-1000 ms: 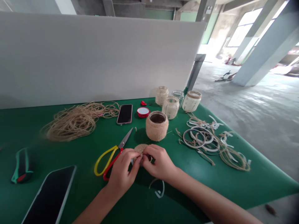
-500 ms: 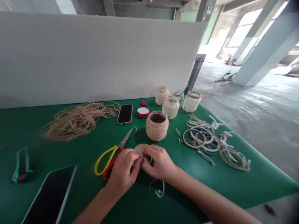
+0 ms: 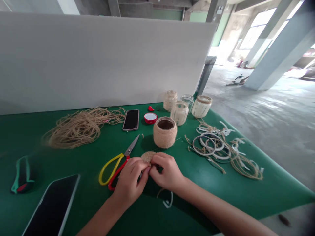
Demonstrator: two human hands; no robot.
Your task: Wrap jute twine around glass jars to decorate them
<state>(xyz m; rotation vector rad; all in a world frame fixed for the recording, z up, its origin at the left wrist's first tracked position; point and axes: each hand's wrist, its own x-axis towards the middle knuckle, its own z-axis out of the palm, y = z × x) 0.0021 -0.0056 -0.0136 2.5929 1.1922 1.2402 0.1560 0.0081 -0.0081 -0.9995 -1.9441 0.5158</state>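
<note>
Between my hands is a round, flat tan piece (image 3: 148, 156) that looks like coiled twine; the fingers cover much of it. My left hand (image 3: 131, 178) pinches its near left edge, and my right hand (image 3: 166, 170) pinches it from the right, fingertips meeting. Just beyond stands a twine-wrapped jar (image 3: 165, 133), upright, its mouth uncovered. Scissors (image 3: 125, 157) with one yellow and one red handle lie partly spread beside my left hand. A short white strip (image 3: 168, 202) curls on the table below my right hand.
A heap of loose twine (image 3: 78, 127) lies at back left. Two phones (image 3: 131, 120), a red-rimmed lid (image 3: 150, 118) and a green-handled tool (image 3: 23, 175) rest on the green table (image 3: 98, 213). Several glass jars (image 3: 179, 113) stand behind; rings and twine scraps (image 3: 209, 144) lie right.
My hands stay in nearly the same place, with only slight finger movement around the round piece. Everything on the table lies as before.
</note>
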